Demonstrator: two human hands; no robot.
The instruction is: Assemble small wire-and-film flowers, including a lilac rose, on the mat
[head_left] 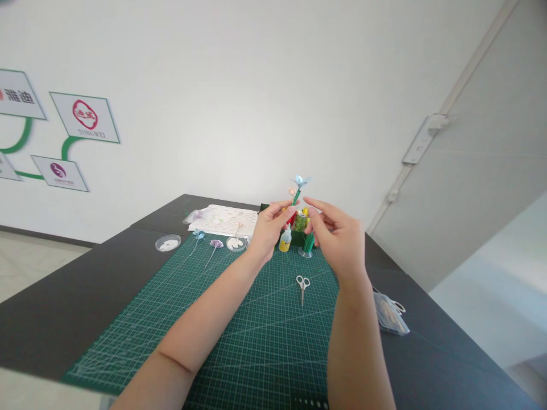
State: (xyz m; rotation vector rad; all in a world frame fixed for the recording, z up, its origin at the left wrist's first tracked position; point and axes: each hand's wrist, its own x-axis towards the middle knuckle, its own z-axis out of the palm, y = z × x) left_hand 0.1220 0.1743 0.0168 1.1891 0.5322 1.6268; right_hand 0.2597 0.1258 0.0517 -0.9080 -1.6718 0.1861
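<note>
In the head view, my left hand [272, 225] is closed in a pinch on the green-wrapped stem of a light blue artificial flower [300, 181]. The flower stands nearly upright above my fingertips. Just right of the stem is my right hand [337, 233], its index finger stretched out and its thumb apart from it; I see nothing held there. A small peach flower [292, 192] shows behind the stem. Below the hands stand a glue bottle [285, 239] with a yellow label and a roll of green tape [308, 244].
White-handled scissors [303, 283] lie on the green cutting mat [265, 330]. To the left are a blue flower [199, 234], a purple flower [216, 244] and a dish of white pieces [168, 243]. A plastic bag [390, 314] lies at right. Jars fill a dark green box [294, 237].
</note>
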